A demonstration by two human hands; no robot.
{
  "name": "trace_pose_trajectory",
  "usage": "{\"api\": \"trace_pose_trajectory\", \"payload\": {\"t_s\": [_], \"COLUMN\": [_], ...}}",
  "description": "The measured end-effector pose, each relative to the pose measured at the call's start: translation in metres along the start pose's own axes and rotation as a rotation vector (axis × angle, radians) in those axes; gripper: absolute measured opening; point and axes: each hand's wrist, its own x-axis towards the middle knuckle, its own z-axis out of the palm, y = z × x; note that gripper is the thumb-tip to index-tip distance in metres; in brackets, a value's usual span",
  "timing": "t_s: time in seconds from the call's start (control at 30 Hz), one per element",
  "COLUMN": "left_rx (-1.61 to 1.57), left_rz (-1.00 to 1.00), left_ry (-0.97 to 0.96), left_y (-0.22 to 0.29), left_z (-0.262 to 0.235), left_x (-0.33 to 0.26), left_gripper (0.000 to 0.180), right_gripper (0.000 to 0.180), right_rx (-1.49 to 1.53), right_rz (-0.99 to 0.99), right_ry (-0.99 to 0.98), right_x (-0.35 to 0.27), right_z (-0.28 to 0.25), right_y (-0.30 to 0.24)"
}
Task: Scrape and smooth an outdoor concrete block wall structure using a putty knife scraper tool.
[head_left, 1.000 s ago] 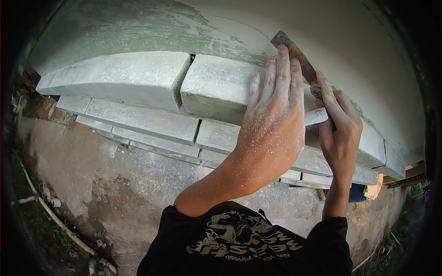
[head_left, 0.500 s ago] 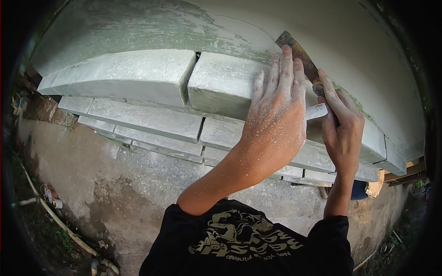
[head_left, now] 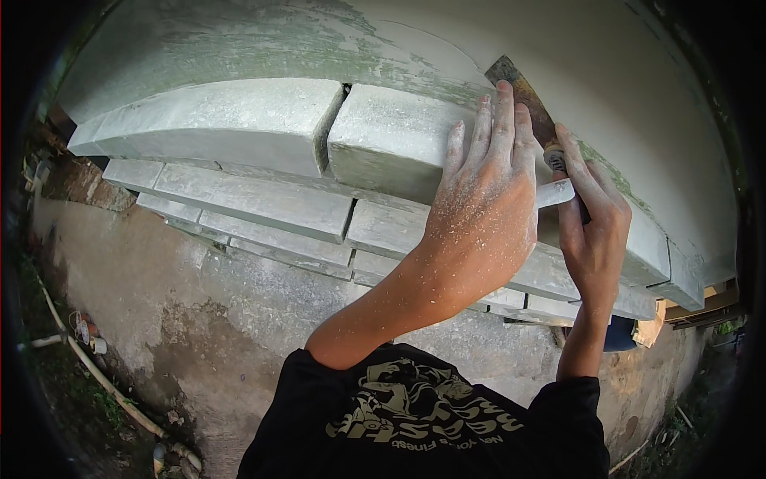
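Note:
My right hand [head_left: 594, 207] grips the handle of a putty knife [head_left: 532, 102], with the index finger stretched along its neck. The worn, stained blade lies against the pale smooth wall [head_left: 614, 88]. Dusted with white powder, my left hand [head_left: 483, 203] is palm down with its fingers stretched towards the blade; the middle fingertips overlap the blade's near edge. From beneath this hand a white flat-ended piece [head_left: 557, 193] sticks out towards the right thumb. Most of that piece, and my left thumb, are hidden under the palm.
Below the wall runs a stepped ledge of pale grey blocks [head_left: 215, 120] with dark gaps between them. Scraped greenish patches [head_left: 319, 56] mark the wall above it. A stained concrete floor [head_left: 159, 263] lies beneath, with a pipe [head_left: 96, 383] at the lower left.
Both hands and the putty knife have shifted very slightly to the right, with the view itself moving a little. The holds look the same.

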Motion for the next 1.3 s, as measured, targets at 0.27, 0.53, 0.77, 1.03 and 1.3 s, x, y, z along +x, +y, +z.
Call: {"api": "trace_pose_trajectory", "payload": {"t_s": [0.27,0.53,0.77,1.03,1.3], "left_rx": [0.036,0.124,0.143,0.151,0.124], "left_rz": [-0.028,-0.049,-0.097,-0.065,-0.075], "left_ry": [-0.067,-0.051,-0.019,-0.051,-0.052], "left_y": [0.004,0.003,0.005,0.001,-0.001], "left_z": [-0.001,0.009,0.012,0.008,0.003], "left_x": [-0.002,0.003,0.010,0.007,0.005], "left_gripper": [0.068,0.069,0.070,0.067,0.065], "right_gripper": [0.047,0.048,0.050,0.049,0.050], "right_rx": [0.011,-0.006,0.042,0.085,0.076], "right_rz": [-0.018,-0.007,0.105,0.147,0.083], "right_ry": [-0.047,-0.031,-0.035,-0.060,0.005], "right_x": [0.000,-0.006,0.001,-0.003,-0.004], "right_z": [-0.013,-0.012,-0.004,-0.013,-0.009], "right_y": [0.012,0.019,0.011,0.010,0.003]}}
